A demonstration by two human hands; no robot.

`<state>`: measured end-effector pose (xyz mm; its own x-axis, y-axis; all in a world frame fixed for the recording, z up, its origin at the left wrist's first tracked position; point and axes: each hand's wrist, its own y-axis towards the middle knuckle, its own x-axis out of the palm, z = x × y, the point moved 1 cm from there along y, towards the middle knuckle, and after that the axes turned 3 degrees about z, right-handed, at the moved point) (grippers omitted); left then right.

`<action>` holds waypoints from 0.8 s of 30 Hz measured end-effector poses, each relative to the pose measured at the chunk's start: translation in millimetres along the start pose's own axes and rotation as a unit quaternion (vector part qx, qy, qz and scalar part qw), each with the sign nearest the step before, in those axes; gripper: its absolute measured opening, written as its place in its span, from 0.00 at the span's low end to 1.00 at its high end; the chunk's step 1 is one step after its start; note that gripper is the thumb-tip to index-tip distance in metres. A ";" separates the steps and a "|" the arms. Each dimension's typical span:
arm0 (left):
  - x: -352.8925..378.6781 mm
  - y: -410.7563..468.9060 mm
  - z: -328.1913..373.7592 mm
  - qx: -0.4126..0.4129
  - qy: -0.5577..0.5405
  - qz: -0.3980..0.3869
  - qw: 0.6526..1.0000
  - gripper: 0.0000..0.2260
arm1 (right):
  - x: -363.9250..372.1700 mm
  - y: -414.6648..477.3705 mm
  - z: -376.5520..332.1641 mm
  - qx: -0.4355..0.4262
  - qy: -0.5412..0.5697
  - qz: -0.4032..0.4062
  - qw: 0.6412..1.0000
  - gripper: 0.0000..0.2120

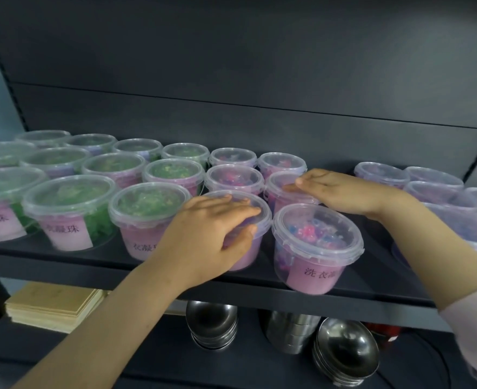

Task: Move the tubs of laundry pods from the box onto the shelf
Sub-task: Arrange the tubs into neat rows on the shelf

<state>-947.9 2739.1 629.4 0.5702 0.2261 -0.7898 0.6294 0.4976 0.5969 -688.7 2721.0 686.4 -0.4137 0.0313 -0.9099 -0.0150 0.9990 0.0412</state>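
Note:
Several clear lidded tubs of laundry pods with pink labels stand in rows on the dark shelf. Green-pod tubs fill the left, pink-and-blue ones the middle. My left hand grips a front-row tub, fingers over its lid and thumb against its side. My right hand lies flat with straight fingers on the lid of a second-row tub. Another tub stands at the front between my arms. The box is out of view.
More tubs with purple pods stand at the right end of the shelf. On the shelf below lie a stack of pale boards and stacked steel bowls. A bare strip of shelf lies right of the front tub.

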 end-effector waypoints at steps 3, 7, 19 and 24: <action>-0.8 -0.4 0.1 -0.001 0.001 -0.006 1.000 0.21 | 1.3 -7.0 -2.6 -0.003 0.024 0.026 0.999 0.23; -2.1 -1.4 0.6 0.002 0.000 0.000 1.000 0.21 | 2.7 -42.2 -3.6 -0.028 0.044 0.096 0.994 0.24; -3.9 -1.3 -0.1 0.010 -0.008 -0.010 1.000 0.27 | 37.7 -87.2 6.1 -0.009 0.168 0.179 0.969 0.19; -3.7 -1.4 -2.7 0.015 0.003 -0.017 1.000 0.22 | 43.4 -82.9 0.3 0.033 0.176 0.207 0.962 0.18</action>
<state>-952.4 2739.8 631.1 0.5445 0.2148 -0.8108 0.6643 0.4797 0.5732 -705.1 2639.6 643.4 -0.6548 0.4252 -0.6249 0.2693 0.9037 0.3328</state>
